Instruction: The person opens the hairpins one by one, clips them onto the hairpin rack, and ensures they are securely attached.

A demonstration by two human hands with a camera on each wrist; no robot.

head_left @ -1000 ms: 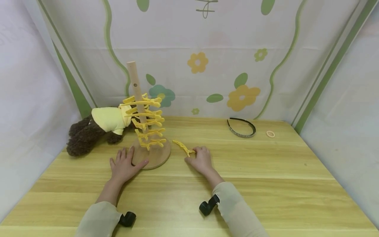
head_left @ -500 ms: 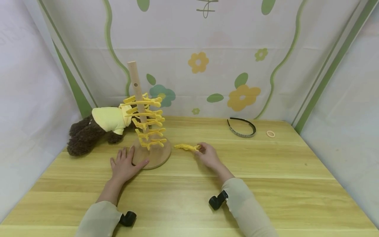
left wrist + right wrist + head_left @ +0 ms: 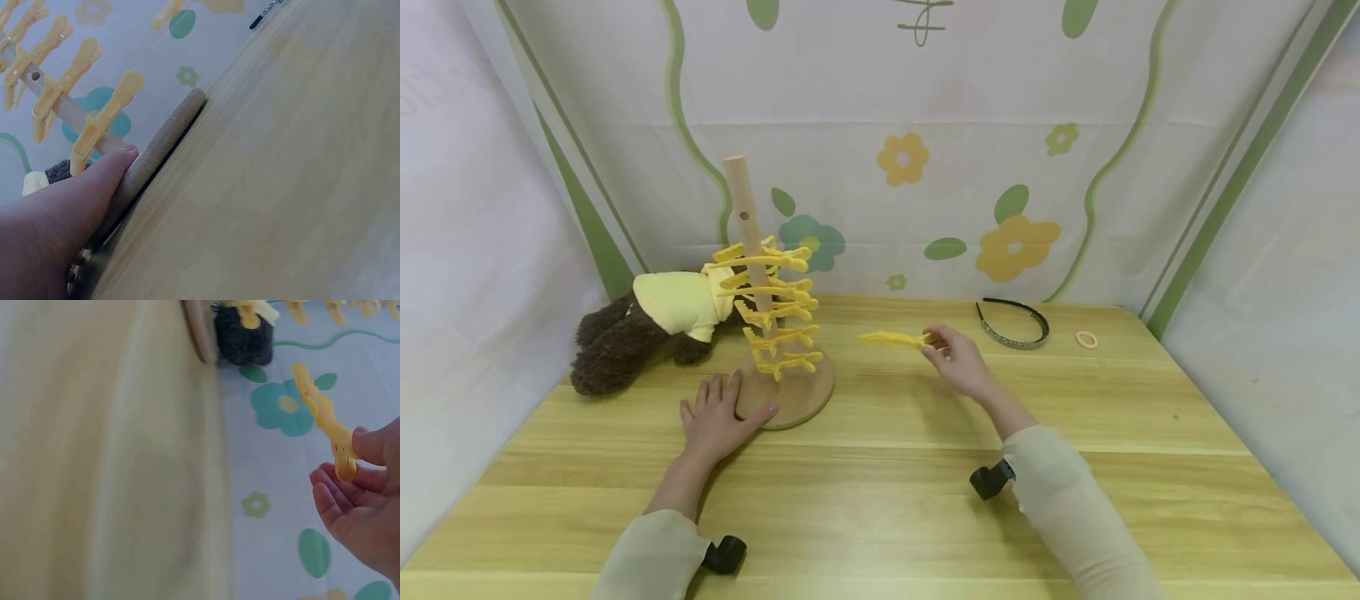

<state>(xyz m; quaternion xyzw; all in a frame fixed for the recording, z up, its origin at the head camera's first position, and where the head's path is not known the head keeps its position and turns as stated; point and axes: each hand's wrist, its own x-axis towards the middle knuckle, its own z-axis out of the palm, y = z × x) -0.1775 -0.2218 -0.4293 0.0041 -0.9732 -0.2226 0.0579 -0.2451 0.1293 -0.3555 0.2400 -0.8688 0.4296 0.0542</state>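
Note:
My right hand (image 3: 961,363) pinches a yellow alligator hair clip (image 3: 891,337) by one end, between thumb and fingers. The clip points left and is held above the table; in the right wrist view the thumb presses on the hair clip (image 3: 322,412) near its rounded end. My left hand (image 3: 715,427) rests with spread fingers against the round wooden base (image 3: 801,396) of a stand, its thumb (image 3: 103,178) lying on the rim. Several more yellow hair clips (image 3: 786,362) are clamped one above another on the stand's upright post (image 3: 741,196).
A dark brown plush toy (image 3: 606,346) in a yellow shirt (image 3: 673,302) lies behind the stand at the left. Toward the back right of the wooden table (image 3: 880,508) are a black headband (image 3: 1015,343) with a glittery band and a small beige ring (image 3: 1086,339).
My right hand has lifted the yellow hair clip off the table and carried it right and toward the back. My left hand stays on the base.

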